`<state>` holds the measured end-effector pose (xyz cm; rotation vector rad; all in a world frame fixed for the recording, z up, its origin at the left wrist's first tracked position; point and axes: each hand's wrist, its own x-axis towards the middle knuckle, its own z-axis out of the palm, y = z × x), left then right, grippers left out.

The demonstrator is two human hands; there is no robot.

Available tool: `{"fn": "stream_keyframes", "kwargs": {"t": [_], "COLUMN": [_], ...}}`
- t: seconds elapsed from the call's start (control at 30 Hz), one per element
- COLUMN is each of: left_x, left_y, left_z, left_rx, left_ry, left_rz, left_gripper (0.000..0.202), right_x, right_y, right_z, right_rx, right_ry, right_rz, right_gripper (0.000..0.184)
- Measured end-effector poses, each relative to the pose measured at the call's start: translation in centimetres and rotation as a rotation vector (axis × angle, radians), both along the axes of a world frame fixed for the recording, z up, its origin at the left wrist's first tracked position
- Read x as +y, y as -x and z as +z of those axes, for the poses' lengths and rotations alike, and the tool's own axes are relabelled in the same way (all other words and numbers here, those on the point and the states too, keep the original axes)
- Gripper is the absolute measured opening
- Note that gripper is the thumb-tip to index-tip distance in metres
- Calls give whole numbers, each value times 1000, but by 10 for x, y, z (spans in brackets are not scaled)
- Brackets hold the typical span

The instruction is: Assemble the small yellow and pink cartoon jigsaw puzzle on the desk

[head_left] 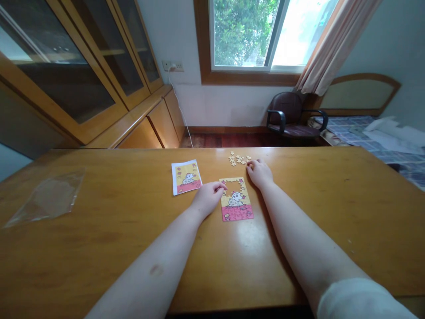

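Observation:
A small jigsaw puzzle (pixel 236 201) with a yellow top, a pink bottom and a white cartoon animal lies on the wooden table (pixel 116 221); a gap shows near its upper edge. My left hand (pixel 208 197) rests at the puzzle's upper left corner, its fingers curled together against the edge. My right hand (pixel 260 172) lies beyond the puzzle's upper right corner, fingers bent and pinched beside a small heap of loose pieces (pixel 238 159). What either hand holds is too small to make out. A reference picture card (pixel 186 176) lies left of the puzzle.
A clear plastic bag (pixel 48 197) lies flat on the table's far left. Beyond the table stand a wooden glass-door cabinet (pixel 83 75), a dark office chair (pixel 288 117) under a window, and a bed (pixel 381 137) at the right.

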<state>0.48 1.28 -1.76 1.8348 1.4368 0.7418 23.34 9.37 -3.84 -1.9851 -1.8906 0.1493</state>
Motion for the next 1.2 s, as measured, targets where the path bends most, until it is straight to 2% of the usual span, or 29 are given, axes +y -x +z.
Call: {"fn": "stream_keyframes", "kwargs": {"t": [0.13, 0.23, 0.33, 0.57, 0.77, 1.0, 1.2], "left_x": [0, -1, -2, -2, 1, 1, 2], "left_y": [0, -1, -2, -2, 0, 1, 1], "left_z": [0, 1, 2, 1, 1, 3, 1], "left_rx": [-14, -31, -45, -44, -86, -63, -9], "left_ry": [2, 4, 8, 7, 20, 27, 13], "left_rz": [6, 10, 13, 3, 15, 12, 5], "left_gripper": [26, 27, 27, 27, 26, 26, 29], "right_x": [1, 2, 3, 8, 15, 12, 1], "right_y": [-4, -6, -6, -7, -14, -24, -29], "right_z": [2, 2, 1, -2, -1, 3, 15], "right_rx": [81, 100, 93, 88, 111, 467, 640], "right_ry": [-11, -21, -5, 9, 93, 136, 159], "right_rz": [60, 168, 207, 140, 62, 72, 61], "right_gripper": [26, 31, 33, 31, 26, 25, 22]}}
